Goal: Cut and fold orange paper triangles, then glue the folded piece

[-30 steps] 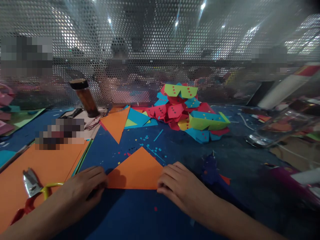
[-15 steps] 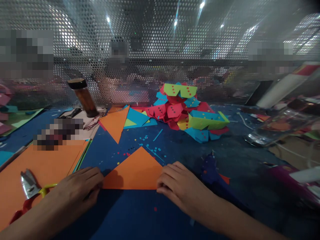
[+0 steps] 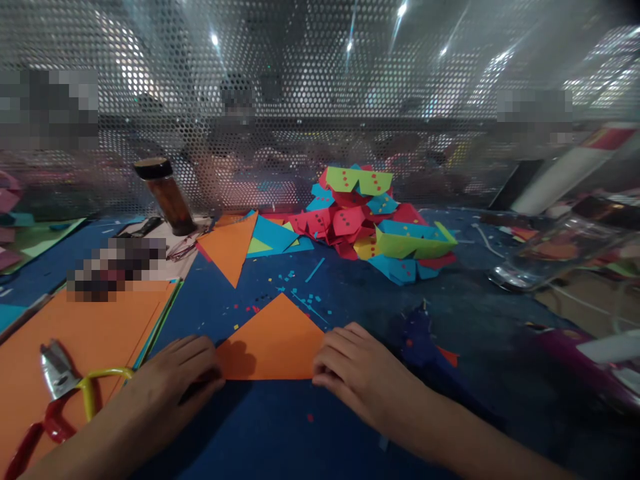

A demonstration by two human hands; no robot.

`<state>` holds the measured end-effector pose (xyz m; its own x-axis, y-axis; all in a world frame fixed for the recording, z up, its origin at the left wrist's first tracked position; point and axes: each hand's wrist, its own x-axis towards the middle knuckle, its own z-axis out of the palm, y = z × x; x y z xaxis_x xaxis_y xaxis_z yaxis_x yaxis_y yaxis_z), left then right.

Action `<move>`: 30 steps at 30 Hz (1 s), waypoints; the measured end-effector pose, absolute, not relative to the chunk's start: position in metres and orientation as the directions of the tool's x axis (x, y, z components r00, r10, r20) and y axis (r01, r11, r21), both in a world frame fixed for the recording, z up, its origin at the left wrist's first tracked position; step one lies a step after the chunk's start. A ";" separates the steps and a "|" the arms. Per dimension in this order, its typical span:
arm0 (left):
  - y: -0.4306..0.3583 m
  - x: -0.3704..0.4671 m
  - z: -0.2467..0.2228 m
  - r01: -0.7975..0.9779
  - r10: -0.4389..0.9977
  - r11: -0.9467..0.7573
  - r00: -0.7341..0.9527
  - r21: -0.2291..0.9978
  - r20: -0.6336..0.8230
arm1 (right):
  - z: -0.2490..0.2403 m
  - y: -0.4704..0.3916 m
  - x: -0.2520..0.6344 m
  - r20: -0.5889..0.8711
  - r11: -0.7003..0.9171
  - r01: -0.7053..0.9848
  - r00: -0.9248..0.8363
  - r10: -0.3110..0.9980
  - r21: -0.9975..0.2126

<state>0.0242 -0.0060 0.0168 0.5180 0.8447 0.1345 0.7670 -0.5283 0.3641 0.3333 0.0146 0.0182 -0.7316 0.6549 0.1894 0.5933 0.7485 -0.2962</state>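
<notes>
A folded orange paper triangle [image 3: 280, 343] lies on the blue table with its point away from me and its long straight edge towards me. My left hand [image 3: 187, 373] is closed on its left corner, which the fingers hide. At the right corner my right hand [image 3: 345, 363] pinches the paper between thumb and curled fingers. Left of my left hand, pliers-like scissors [image 3: 63, 387] with red and yellow handles rest on a stack of orange paper sheets [image 3: 125, 300]. Tiny paper bits [image 3: 295, 280] are scattered beyond the triangle.
Folded paper triangles [image 3: 233, 243] lie behind, beside a heap of coloured paper shapes [image 3: 360, 220]. A dark-lidded bottle [image 3: 167, 200] stands back left. A clear jar [image 3: 545, 253] and a purple item [image 3: 575, 360] are on the right. A perforated metal screen [image 3: 300, 93] closes off the back.
My left hand has shifted slightly right along the paper's edge, covering more of its left corner and uncovering more of the scissors' yellow handle. My right hand stays in place.
</notes>
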 end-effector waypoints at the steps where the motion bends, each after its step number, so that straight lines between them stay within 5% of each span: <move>1: -0.006 0.024 0.014 0.768 0.850 -0.519 0.509 0.376 0.132 | 0.018 0.015 0.333 0.192 0.751 0.590 -0.734 0.652 -0.297; 30: -0.002 0.033 0.010 0.835 0.934 -0.353 0.341 0.422 0.106 | 0.020 0.015 0.327 0.222 0.666 0.689 -0.629 0.745 -0.285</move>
<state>0.0329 -0.0016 0.0105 0.3413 0.9339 0.1060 0.8351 -0.3531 0.4219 0.3273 0.0148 0.0197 -0.6287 0.7452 0.2223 0.6892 0.6663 -0.2846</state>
